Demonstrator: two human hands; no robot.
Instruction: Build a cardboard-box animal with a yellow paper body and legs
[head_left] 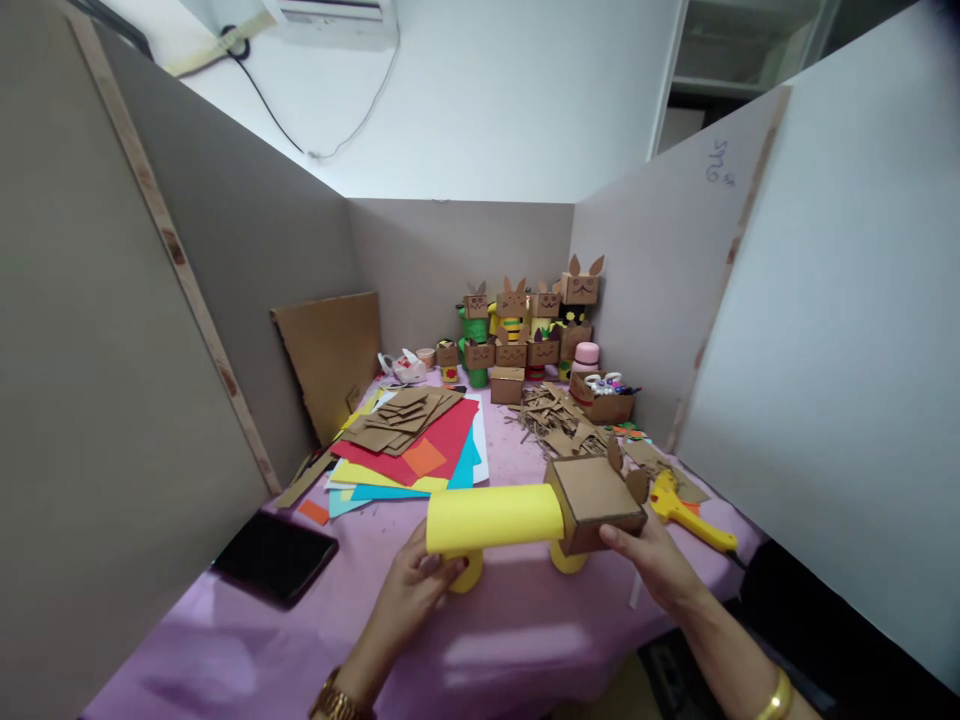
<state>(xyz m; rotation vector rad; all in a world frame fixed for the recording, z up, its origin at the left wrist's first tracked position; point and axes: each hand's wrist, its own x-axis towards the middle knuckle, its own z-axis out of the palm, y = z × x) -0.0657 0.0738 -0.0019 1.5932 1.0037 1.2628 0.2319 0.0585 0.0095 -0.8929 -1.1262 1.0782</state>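
Both hands hold a handmade figure lying sideways over the table's near part. Its body is a yellow paper tube (495, 518), joined on the right to a brown cardboard box head (600, 500) with ear-like cardboard pieces. Two short yellow rolled pieces stick out below the tube. My left hand (427, 570) is closed around the lower left end, fingers by one rolled piece. On the box's near right side, my right hand (645, 550) grips with the thumb on its front edge; its other fingers are mostly hidden behind the box.
Coloured paper sheets (450, 445) carry cut cardboard pieces (405, 415). A dark tablet or phone (276, 556) lies left. Cardboard scraps (559, 415) and a yellow glue gun (686, 515) are right. Several cardboard animal figures (511, 340) stand behind, near a pink-lidded bottle (586, 358). Panels enclose the table.
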